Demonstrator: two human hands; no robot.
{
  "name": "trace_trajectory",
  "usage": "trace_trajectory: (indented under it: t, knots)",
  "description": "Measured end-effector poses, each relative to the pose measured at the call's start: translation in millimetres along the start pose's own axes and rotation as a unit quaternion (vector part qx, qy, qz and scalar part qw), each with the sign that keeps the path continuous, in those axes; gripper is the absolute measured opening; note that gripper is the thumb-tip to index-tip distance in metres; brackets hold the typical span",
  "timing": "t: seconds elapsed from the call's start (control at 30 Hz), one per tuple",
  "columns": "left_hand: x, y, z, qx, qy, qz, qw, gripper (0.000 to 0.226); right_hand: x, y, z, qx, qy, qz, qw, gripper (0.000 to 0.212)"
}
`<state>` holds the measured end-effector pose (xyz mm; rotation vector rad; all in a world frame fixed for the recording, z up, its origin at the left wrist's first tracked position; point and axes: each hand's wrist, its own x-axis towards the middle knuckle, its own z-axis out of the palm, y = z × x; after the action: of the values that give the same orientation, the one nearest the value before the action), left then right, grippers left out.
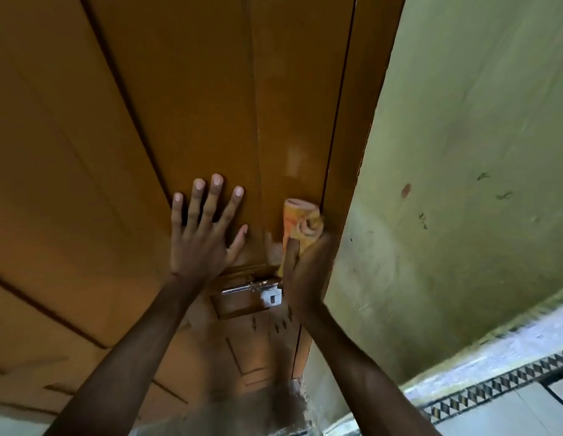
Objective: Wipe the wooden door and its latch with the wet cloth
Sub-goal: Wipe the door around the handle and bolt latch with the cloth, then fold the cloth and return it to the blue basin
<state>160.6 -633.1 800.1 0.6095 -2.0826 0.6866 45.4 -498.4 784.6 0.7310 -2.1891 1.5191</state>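
Left hand (202,237) flat on the wooden door (185,99), fingers spread wide, grip released, nothing in it. Right hand (305,265) at 3 o'clock from it, grip clenched round the orange cloth (300,223), pressing it onto the door just by the frame edge. Metal latch (255,289) sitting at 6 o'clock, right under both hands. Green wall (462,152) off at 3.

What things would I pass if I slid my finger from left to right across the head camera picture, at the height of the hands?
Wooden door → left hand, flat on the door → cloth, held by the right hand → green wall.
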Motion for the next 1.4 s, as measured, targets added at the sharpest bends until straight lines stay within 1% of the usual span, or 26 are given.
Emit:
trace_trajectory:
  t: [0.07, 0.1, 0.13, 0.17, 0.2, 0.27, 0.33, 0.37, 0.4, 0.43, 0.47, 0.53, 0.57, 0.63, 0.7, 0.73, 0.8, 0.87, 0.93, 0.97, 1.03, 1.13, 1.2, 1.3, 1.33, 1.4]
  knots:
    - [2.6, 1.6, -3.4, 0.001, -0.005, -0.007, 1.000, 0.074, -34.4, 42.0, -5.1, -0.075, -0.074, 0.015, 0.994, 0.050]
    - [3.3, 2.4, -6.0, 0.001, -0.008, -0.010, 1.000, 0.073, -46.3, 61.6, -12.8, -0.090, -0.172, 0.049, 0.980, 0.046]
    - [3.3, 3.0, -8.4, 0.002, -0.014, -0.010, 1.000, 0.072, -56.0, 76.7, -22.5, -0.096, -0.284, 0.074, 0.951, 0.041]
    - [3.3, 3.5, -12.2, 0.001, -0.024, -0.010, 1.000, 0.072, -59.3, 79.2, -35.3, -0.134, -0.365, 0.066, 0.919, 0.030]
    - [4.1, 4.2, -17.1, -0.004, -0.037, -0.011, 0.999, 0.071, -59.7, 78.7, -40.5, -0.114, -0.393, 0.058, 0.911, 0.024]
    - [7.4, 7.7, -29.2, -0.020, -0.067, -0.020, 0.997, 0.070, -49.9, 64.6, -46.1, -0.022, -0.307, 0.109, 0.945, 0.050]
    - [6.4, 17.6, -47.9, -0.035, -0.102, -0.043, 0.993, 0.068, -44.4, 36.2, -70.1, 0.115, -0.301, 0.203, 0.925, 0.057]
    - [2.2, 25.8, -59.9, -0.062, -0.116, -0.071, 0.989, 0.065, -46.4, 29.4, -88.3, 0.183, -0.321, 0.263, 0.891, 0.057]
    - [-4.7, 35.2, -71.1, -0.113, -0.130, -0.111, 0.979, 0.058, -49.3, 27.4, -107.2, 0.261, -0.345, 0.323, 0.842, 0.058]
    - [-15.7, 47.0, -86.3, -0.194, -0.150, -0.172, 0.954, 0.048, -56.3, 28.3, -127.1, 0.331, -0.373, 0.369, 0.784, 0.059]
    - [-27.6, 59.7, -102.8, -0.288, -0.180, -0.250, 0.907, 0.037, -64.4, 33.2, -147.6, 0.404, -0.381, 0.419, 0.718, 0.056]
    - [-55.4, 89.3, -134.6, -0.434, -0.278, -0.401, 0.757, 0.020, -82.6, 44.4, -182.3, 0.506, -0.381, 0.529, 0.564, 0.046]
    - [-67.3, 104.4, -149.1, -0.481, -0.327, -0.457, 0.672, 0.022, -90.4, 47.2, -197.6, 0.515, -0.385, 0.559, 0.523, 0.048]
    - [-96.6, 135.7, -181.9, -0.538, -0.390, -0.528, 0.528, 0.048, -111.2, 56.7, -227.5, 0.513, -0.391, 0.600, 0.473, 0.057]
    - [-124.9, 165.5, -212.2, -0.551, -0.414, -0.567, 0.451, 0.067, -133.7, 72.1, -256.0, 0.518, -0.375, 0.615, 0.460, 0.065]
    - [-135.0, 178.0, -223.5, -0.556, -0.421, -0.576, 0.426, 0.065, -142.2, 74.9, -270.7, 0.510, -0.375, 0.613, 0.473, 0.063]
    - [-153.3, 205.6, -244.4, -0.577, -0.446, -0.574, 0.372, 0.050, -157.2, 84.0, -301.9, 0.474, -0.397, 0.593, 0.516, 0.045]
    - [-169.7, 232.3, -262.2, -0.597, -0.464, -0.562, 0.335, 0.036, -168.7, 96.2, -337.9, 0.424, -0.422, 0.581, 0.553, 0.038]
    - [-183.5, 254.1, -273.7, -0.605, -0.460, -0.565, 0.321, 0.020, -176.0, 113.1, -366.1, 0.388, -0.427, 0.594, 0.561, 0.043]
    - [-192.5, 264.8, -276.5, -0.608, -0.459, -0.565, 0.317, 0.018, -177.6, 121.9, -379.5, 0.374, -0.423, 0.598, 0.569, 0.046]
    - [-202.5, 285.2, -280.0, -0.616, -0.454, -0.568, 0.303, 0.024, -178.5, 135.7, -407.6, 0.348, -0.417, 0.605, 0.582, 0.047]
    - [-199.5, 318.9, -283.0, -0.643, -0.428, -0.573, 0.273, 0.031, -174.6, 162.4, -445.7, 0.353, -0.393, 0.625, 0.576, 0.044]
    - [-200.8, 348.2, -284.5, -0.645, -0.427, -0.586, 0.240, 0.034, -169.8, 188.7, -468.1, 0.377, -0.380, 0.631, 0.562, 0.047]
    - [-212.9, 402.5, -284.1, -0.633, -0.484, -0.579, 0.169, 0.042, -155.9, 237.4, -490.2, 0.378, -0.363, 0.642, 0.559, 0.044]
    - [-217.4, 425.2, -282.6, -0.629, -0.480, -0.588, 0.169, 0.039, -149.8, 257.6, -496.6, 0.360, -0.365, 0.646, 0.565, 0.045]
    - [-225.3, 467.8, -277.0, -0.609, -0.436, -0.623, 0.227, 0.043, -140.1, 300.9, -505.4, 0.320, -0.380, 0.650, 0.575, 0.048]
